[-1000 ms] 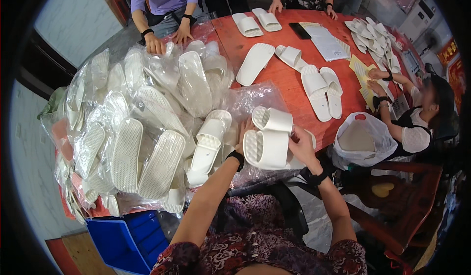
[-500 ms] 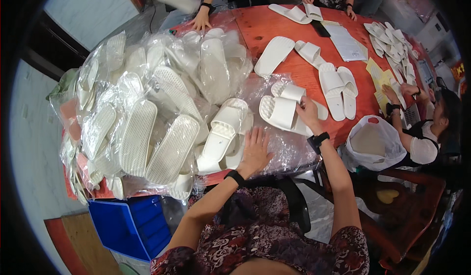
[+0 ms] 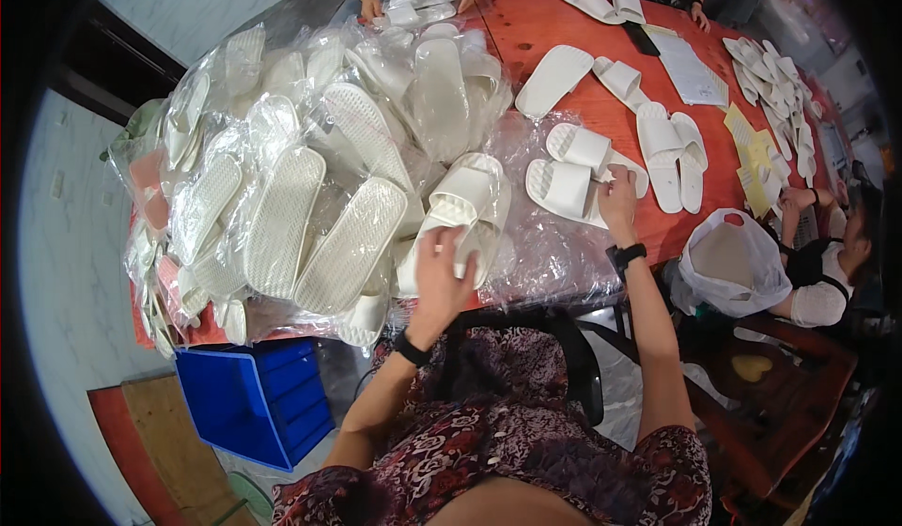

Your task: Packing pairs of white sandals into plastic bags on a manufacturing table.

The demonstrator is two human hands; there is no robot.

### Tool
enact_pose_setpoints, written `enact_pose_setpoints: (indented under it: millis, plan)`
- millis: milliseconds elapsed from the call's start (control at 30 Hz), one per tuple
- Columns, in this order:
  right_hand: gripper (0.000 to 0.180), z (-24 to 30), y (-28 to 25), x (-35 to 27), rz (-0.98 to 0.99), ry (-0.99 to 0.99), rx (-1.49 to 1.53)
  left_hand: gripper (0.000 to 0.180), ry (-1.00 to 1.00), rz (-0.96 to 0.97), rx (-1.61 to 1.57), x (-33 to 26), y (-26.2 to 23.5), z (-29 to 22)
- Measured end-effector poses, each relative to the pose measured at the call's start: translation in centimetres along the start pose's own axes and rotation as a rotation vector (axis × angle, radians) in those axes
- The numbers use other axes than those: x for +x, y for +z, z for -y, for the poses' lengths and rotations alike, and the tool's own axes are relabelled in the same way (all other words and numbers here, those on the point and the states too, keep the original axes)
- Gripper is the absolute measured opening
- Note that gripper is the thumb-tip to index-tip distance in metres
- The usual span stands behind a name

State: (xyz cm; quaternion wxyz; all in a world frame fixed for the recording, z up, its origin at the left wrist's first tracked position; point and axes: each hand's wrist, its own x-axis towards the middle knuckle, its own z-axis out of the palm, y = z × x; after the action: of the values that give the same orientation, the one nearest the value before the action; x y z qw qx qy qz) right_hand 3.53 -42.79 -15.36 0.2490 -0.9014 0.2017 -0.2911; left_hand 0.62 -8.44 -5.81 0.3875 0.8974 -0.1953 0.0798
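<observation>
Head view: my left hand point(image 3: 440, 280), fingers part-curled and thumb apart, is over one pair of white moulded open-toe slippers point(image 3: 460, 195) beside the clear-bagged white slipper heap point(image 3: 349, 244). My right hand point(image 3: 616, 205), fingers bent, is at another white moulded pair point(image 3: 567, 190) by crumpled clear plastic film point(image 3: 554, 268) (can't make out whether either grip is closed).

1 head-worn fisheye looks down across the table point(image 3: 526, 21).
</observation>
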Motion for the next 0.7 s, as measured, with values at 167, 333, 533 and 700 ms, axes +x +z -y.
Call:
enact_pose_setpoints:
  millis: [167, 333, 533, 700]
  plan:
    - [0.021, 9.6, -4.0, -6.2, 0.259, 0.150, 0.435, 0.070, -0.075, -0.003, 0.110, -1.4, -1.3, 4.2]
    - [0.033, 17.3, -1.8, -15.2, 0.698, 0.067, 0.711, 0.090, -0.063, 0.045, 0.248, -1.5, 0.7, 5.6]
    - [0.044, 19.6, 4.7, -16.7, 0.725, 0.716, 1.218, 0.096, -0.193, 0.083, 0.177, -1.1, 1.6, 7.5]
    - [0.029, 18.0, 7.4, -13.7, 0.665, 1.002, 1.770, 0.094, -0.253, -0.001, -0.033, -0.8, 1.5, 5.0]
